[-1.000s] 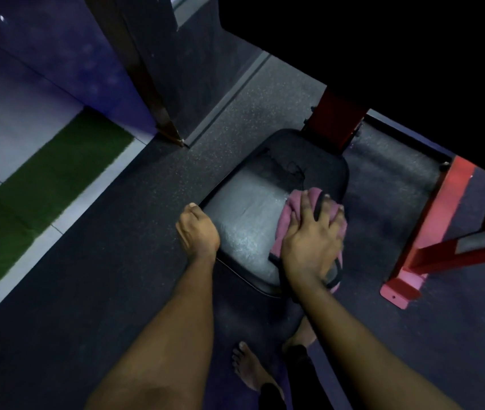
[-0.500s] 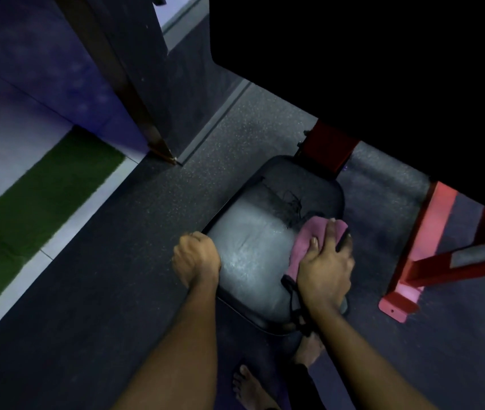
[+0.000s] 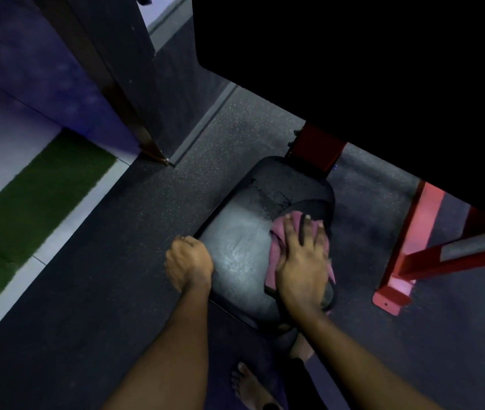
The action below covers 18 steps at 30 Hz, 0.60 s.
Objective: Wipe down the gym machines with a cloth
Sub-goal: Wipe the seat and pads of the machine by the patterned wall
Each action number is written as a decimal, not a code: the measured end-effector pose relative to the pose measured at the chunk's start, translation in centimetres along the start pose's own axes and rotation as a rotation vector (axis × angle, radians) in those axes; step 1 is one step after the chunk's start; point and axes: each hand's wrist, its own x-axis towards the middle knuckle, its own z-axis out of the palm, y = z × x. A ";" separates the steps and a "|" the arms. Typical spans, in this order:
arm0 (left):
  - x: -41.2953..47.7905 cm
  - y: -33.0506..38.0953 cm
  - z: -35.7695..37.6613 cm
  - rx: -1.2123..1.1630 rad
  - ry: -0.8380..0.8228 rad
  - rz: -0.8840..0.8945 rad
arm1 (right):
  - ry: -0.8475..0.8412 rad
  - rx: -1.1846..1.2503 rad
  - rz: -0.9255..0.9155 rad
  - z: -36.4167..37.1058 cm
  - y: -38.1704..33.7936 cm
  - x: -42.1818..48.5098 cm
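Right hand (image 3: 300, 261): my fingers (image 3: 291, 232) lie straight and spread, pressing the pink cloth (image 3: 275, 255) flat.
Cloth: on the right side of the black seat pad (image 3: 241, 255), under my palm.
Left hand (image 3: 189, 261): fingers curled round the seat pad's left edge, holding it.
Seat pad: pale sheen across its middle, cracks towards the back.
Red frame (image 3: 412, 253): right of the pad, standing on the floor (image 3: 117, 261).
Bare foot (image 3: 250, 386): on the floor, below the pad.
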 end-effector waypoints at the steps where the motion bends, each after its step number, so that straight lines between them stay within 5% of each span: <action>1: 0.0 0.1 0.0 -0.004 -0.003 0.000 | 0.001 0.036 0.061 -0.1 0.7 0.6; 6: 0.5 -0.2 0.3 -0.011 0.007 -0.007 | 0.007 0.006 0.386 0.4 -0.9 7.1; 13: 0.4 -0.1 0.2 -0.001 0.002 -0.027 | -0.022 -0.009 -0.166 -0.2 -1.5 3.0; 18: 0.3 0.1 -0.1 -0.014 0.005 -0.025 | -0.029 0.011 0.077 -1.0 1.1 4.5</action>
